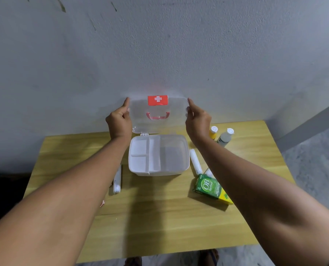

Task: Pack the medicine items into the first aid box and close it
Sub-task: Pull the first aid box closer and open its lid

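On the far left of the yellow wooden counter [159, 217] I see a white wrapped gauze roll [117, 181] lying beside my forearm, well clear of the box. My left hand [119, 120] pinches the left edge of the clear plastic lid [171, 121], thumb up at the corner; I hold it upright over the hinge. Below sits the white plastic first aid box [179, 170], open, its divided tray empty. The lid looks thin, light and a little flexible, so I judge that gripping both side edges is the safest hold. A red label with a white cross [157, 100] sits at the lid's top, with a pink handle [158, 115] beneath it. My right hand [197, 120] clasps the right edge. Further right lie another white gauze roll [195, 161], a yellow bottle [213, 132], a grey bottle [225, 138] and a green-and-yellow carton [210, 187] reading "OB herbal".
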